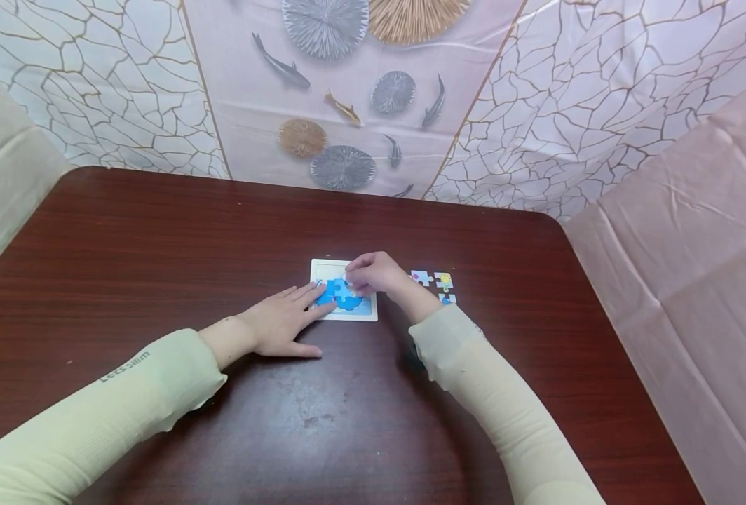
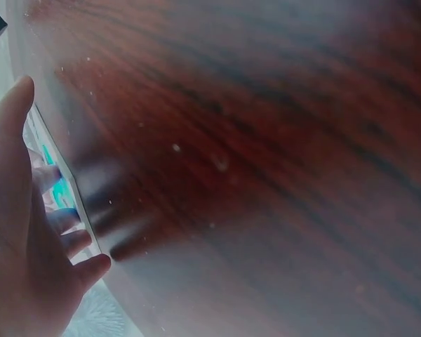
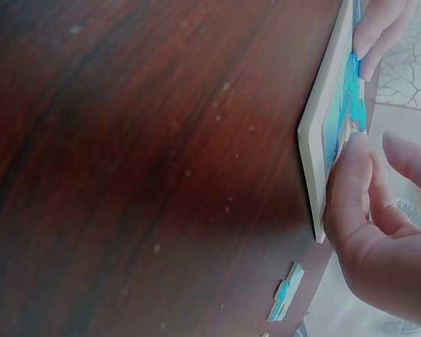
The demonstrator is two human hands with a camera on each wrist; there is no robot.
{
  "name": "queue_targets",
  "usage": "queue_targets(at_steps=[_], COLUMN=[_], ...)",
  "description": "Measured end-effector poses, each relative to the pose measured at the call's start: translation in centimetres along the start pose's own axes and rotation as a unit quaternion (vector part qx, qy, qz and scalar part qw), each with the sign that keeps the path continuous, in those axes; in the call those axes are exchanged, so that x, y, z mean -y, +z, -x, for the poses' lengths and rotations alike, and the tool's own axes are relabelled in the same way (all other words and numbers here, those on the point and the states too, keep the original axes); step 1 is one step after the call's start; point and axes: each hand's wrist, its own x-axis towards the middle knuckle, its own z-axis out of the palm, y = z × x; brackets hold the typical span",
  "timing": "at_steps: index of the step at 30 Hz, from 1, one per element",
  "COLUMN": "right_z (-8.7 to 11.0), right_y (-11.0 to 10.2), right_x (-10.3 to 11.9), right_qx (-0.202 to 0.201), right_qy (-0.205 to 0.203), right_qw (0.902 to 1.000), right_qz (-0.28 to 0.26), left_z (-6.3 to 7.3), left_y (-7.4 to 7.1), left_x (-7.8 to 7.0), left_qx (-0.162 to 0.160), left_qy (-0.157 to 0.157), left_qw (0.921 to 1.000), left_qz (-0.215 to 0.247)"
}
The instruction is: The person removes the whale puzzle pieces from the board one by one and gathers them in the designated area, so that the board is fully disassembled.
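A small jigsaw puzzle board (image 1: 364, 317) with a pale frame lies on the table, blue pieces (image 1: 340, 297) joined inside it. My left hand (image 1: 283, 319) is spread, its fingertips resting on the board's left side and its thumb out over the table. Over the board's right side is my right hand (image 1: 378, 275), with bent fingers. In the right wrist view its thumb (image 3: 352, 165) touches the puzzle near the blue pieces, while a raised finger (image 3: 408, 156) stands apart from it, with no piece visible in the gap.
Several loose puzzle pieces (image 1: 444, 280) lie right of the board, partly hidden by the right wrist. The dark brown wooden table (image 1: 177, 231) meets patterned cloth (image 1: 348, 91) at the back, and plain pale cloth (image 1: 688, 231) hangs along the right side.
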Motion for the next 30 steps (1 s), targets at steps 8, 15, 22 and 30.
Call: queue_targets(at_steps=[8,15,22,30], right_z=[-0.09,0.03,0.25,-0.05], right_y=[0.05,0.22,0.47,0.0], right_x=[-0.1,0.01,0.18,0.01], right_qx=[0.004,0.005,-0.008,-0.007], right_qy=[-0.007,-0.014,-0.015,-0.017], right_qw=[0.9999,0.9999,0.9999,0.9996], right_qz=[0.01,0.003,-0.002,-0.021], left_z=[-0.03,-0.07,-0.11,0.0], left_y=[0.02,-0.04,-0.11,-0.24], left_x=[0.04,0.08,0.05,0.0], left_qx=[-0.001,0.005,0.003,0.002], left_qy=[0.003,0.0,0.002,0.003], left_qw=[1.0,1.0,1.0,1.0], left_qz=[-0.006,-0.008,-0.009,-0.008])
